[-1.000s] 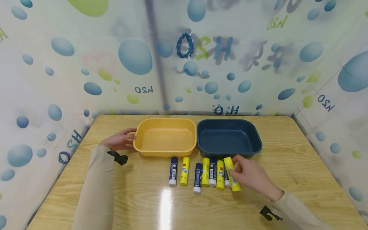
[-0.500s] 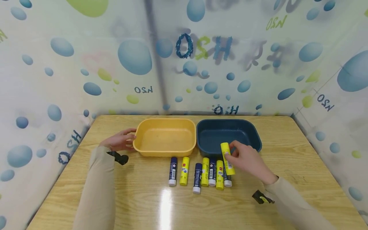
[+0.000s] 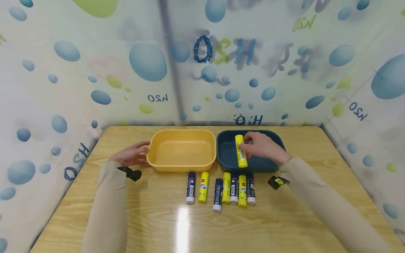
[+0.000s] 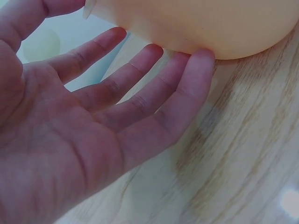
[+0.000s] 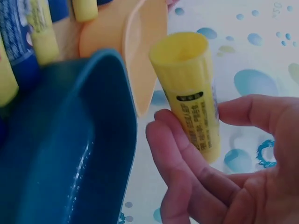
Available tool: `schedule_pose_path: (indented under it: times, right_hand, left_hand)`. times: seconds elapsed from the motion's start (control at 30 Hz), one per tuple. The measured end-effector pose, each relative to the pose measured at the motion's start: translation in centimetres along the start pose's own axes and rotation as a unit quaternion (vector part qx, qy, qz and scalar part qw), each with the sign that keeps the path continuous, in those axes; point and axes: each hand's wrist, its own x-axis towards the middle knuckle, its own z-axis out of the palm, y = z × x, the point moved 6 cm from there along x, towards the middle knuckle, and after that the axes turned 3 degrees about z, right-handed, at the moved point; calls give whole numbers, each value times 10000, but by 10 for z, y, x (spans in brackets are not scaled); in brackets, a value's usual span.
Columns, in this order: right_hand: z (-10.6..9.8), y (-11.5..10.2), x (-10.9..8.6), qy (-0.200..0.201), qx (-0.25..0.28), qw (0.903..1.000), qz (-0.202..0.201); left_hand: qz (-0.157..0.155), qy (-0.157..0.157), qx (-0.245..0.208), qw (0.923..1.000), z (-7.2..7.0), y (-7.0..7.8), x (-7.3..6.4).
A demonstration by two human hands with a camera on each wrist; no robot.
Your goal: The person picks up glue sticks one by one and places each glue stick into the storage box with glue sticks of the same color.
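Observation:
Between thumb and fingers my right hand [image 3: 264, 147] pinches a yellow glue stick [image 3: 240, 151] above the dark blue basin [image 3: 225, 165]. The right wrist view shows the same glue stick [image 5: 194, 100] tilted, with its label facing the camera. My left hand [image 3: 131, 155] is at the left side of the orange-yellow basin [image 3: 181, 168]. In the left wrist view its fingers [image 4: 198, 77] are loosely extended, with fingertips at the wall of that basin [image 4: 224, 28]; the thumb tip is partly cut off near the rim.
In front of the basins several glue sticks lie on the wooden table [image 3: 152, 218]. Dark blue ones with white ends [image 3: 217, 195] are mixed with yellow ones [image 3: 204, 187]. A patterned wall covering [image 3: 117, 63] stands behind the table's far edge.
My right hand has lifted the yellow glue stick from the right end of the row and carried it forward over the dark blue basin. My left hand has stayed in place.

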Motion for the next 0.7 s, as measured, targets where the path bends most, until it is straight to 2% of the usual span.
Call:
schedule_pose_path:
  times: [0.17,0.37,0.7]
  right_hand:
    - [-6,-2,20,-334,166,9993,68]
    - [-6,0,44,-660,126,9975,212]
    - [12,6,75,-1096,-494,9915,504]
  left_hand:
    - [-43,2,67,10000,-3,-2,1]
    - [-99,104,21,9999,-5,-3,2]
    - [-61,12,-126,9999,0,-1,-1]
